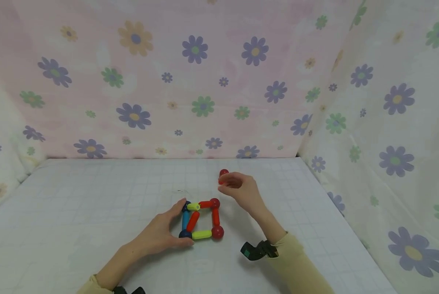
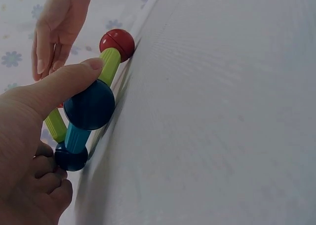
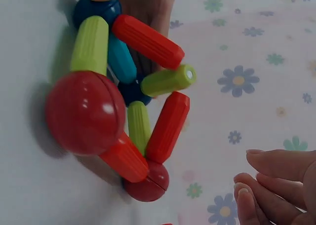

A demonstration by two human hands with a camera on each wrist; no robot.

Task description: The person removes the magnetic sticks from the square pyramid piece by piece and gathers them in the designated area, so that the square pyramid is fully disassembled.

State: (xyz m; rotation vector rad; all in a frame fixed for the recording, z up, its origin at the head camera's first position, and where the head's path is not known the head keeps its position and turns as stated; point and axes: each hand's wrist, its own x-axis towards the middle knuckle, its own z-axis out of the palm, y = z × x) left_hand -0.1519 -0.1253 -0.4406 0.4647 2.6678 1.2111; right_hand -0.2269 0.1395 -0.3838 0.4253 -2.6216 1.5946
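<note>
A magnetic stick-and-ball frame stands on the table. Its base joins two dark blue balls (image 2: 90, 105) and two red balls (image 3: 85, 112) with a blue stick (image 3: 121, 59), yellow-green sticks and a red stick. Three more sticks, two red (image 3: 149, 41) and one yellow-green (image 3: 169, 80), rise from its corners with free upper ends. My left hand (image 1: 160, 230) grips its left side, thumb on the near blue ball, fingers at the far one. Beyond the frame, my right hand (image 1: 241, 192) is raised with bent fingers, nothing between them in the right wrist view.
Farther back, another red ball (image 1: 224, 172) shows with a red piece below it, partly covered by my right hand in the head view. White cloth covers the table (image 1: 94, 196). Flowered curtains (image 1: 160, 94) hang at the back and sides.
</note>
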